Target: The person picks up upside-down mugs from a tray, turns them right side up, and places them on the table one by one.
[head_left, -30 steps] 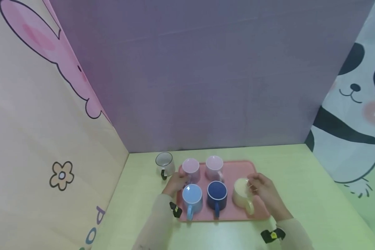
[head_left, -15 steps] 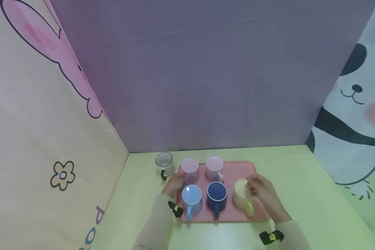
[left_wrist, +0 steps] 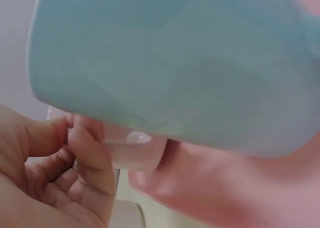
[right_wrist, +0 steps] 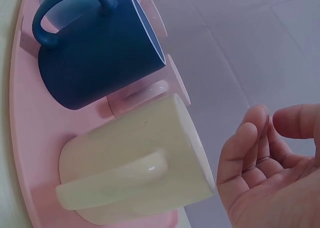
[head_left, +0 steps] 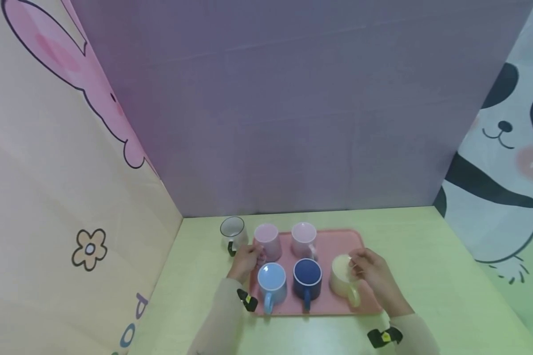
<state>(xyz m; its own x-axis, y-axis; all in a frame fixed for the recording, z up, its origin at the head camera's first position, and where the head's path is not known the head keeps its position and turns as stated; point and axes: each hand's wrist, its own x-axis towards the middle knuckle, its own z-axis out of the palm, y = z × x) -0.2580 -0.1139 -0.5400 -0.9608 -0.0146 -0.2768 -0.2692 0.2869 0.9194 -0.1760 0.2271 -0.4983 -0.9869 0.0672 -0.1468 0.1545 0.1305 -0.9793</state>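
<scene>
My left hand [head_left: 243,264] pinches the handle of the left pink mug [head_left: 269,247], at the back left of the pink tray [head_left: 339,241]. In the left wrist view the light blue mug [left_wrist: 165,67] covers most of that pink mug, while the thumb and index finger of my left hand [left_wrist: 60,163] meet at its handle. My right hand [head_left: 375,276] hovers beside the rim of the cream mug [head_left: 339,283]. In the right wrist view the fingers of my right hand [right_wrist: 270,173] are loosely curled, with nothing between them and the thumb.
A navy mug [head_left: 307,289] stands between the light blue and cream mugs on the tray. Behind it is a paler pink mug [head_left: 303,245]. Off the tray, a white mug with a dark rim [head_left: 234,232] stands at the back left of the table [head_left: 431,266], near the grey wall [head_left: 293,123].
The left pink mug has shifted slightly left and back, and its handle now shows turned toward my left hand. My right hand and the other mugs have hardly moved.
</scene>
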